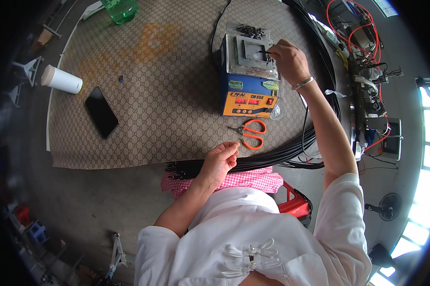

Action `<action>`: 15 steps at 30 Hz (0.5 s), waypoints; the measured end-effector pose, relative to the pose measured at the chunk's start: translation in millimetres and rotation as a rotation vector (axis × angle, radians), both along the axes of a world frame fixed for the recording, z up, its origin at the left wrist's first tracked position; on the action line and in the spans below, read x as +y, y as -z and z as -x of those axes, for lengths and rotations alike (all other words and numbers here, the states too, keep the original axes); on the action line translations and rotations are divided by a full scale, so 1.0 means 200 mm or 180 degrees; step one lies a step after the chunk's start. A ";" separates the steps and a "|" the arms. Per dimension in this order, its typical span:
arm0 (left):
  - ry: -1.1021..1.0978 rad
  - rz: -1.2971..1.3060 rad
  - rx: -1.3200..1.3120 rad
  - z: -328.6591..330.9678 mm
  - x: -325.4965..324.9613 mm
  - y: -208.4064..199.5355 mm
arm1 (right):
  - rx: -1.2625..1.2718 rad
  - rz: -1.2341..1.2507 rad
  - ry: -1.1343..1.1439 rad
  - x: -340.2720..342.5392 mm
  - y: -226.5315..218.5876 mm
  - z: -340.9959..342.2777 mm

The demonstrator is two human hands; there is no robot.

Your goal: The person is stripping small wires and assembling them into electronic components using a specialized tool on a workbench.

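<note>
My right hand (pixel 289 59) reaches over a blue and orange solder pot (pixel 249 106) with red digits on its front. Its fingers pinch a thin dark piece (pixel 263 52), whose tip points into the square metal basin (pixel 254 49) on top. What kind of piece this is cannot be made out. Closer to me, my left hand (pixel 220 161) is closed with thumb and fingertips together, palm side partly up. Whether anything small is in it is hidden. Just beyond it lie small cutters (pixel 253 134) with orange loop handles. A bundle of black cables (pixel 267 161) runs beside the left hand along the table's near edge.
A pile of small dark parts (pixel 251 31) sits behind the basin. To the left are a phone (pixel 101 112), a white cup (pixel 61 79) lying on its side and a green bottle (pixel 120 10). More black cable (pixel 327 62) curves along the right edge of the patterned tablecloth (pixel 167 128).
</note>
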State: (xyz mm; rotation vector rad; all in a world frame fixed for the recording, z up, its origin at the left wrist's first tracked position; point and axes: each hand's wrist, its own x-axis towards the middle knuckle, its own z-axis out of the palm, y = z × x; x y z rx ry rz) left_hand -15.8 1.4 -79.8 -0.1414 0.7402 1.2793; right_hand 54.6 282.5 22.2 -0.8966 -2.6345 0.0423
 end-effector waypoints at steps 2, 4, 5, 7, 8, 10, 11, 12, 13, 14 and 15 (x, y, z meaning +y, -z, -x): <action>-0.0012 0.0008 -0.0005 -0.01 0.00 0.00 | 0.0081 0.0080 0.0050 0.00 0.00 -0.02; -0.0011 0.0014 -0.0007 -0.01 0.01 0.00 | 0.0227 0.0123 0.0028 -0.01 0.01 -0.03; -0.0009 0.0008 -0.0007 -0.01 0.01 0.00 | 0.0303 0.0149 0.0015 -0.01 0.02 -0.03; -0.0007 -0.0004 -0.0008 -0.01 0.01 0.00 | 0.0412 0.0213 0.0049 -0.02 0.03 -0.04; -0.0006 -0.0015 -0.0006 -0.01 0.00 0.00 | 0.0467 0.0247 0.0068 -0.02 0.04 -0.04; -0.0006 -0.0038 -0.0003 -0.02 0.00 0.01 | 0.0542 0.0244 0.0131 -0.03 0.06 -0.05; -0.0005 -0.0020 0.0004 -0.02 0.00 0.01 | 0.0579 0.0242 0.0162 -0.03 0.07 -0.05; -0.0004 -0.0001 0.0011 -0.02 0.00 0.01 | 0.0610 0.0256 0.0183 -0.03 0.08 -0.05; -0.0003 0.0016 0.0018 -0.02 0.00 0.01 | 0.0641 0.0269 0.0204 -0.03 0.09 -0.05; -0.0007 0.0012 0.0016 -0.02 0.00 0.01 | 0.0672 0.0284 0.0223 -0.03 0.10 -0.05; -0.0010 0.0007 0.0015 -0.02 0.00 0.02 | 0.0687 0.0282 0.0227 -0.03 0.11 -0.05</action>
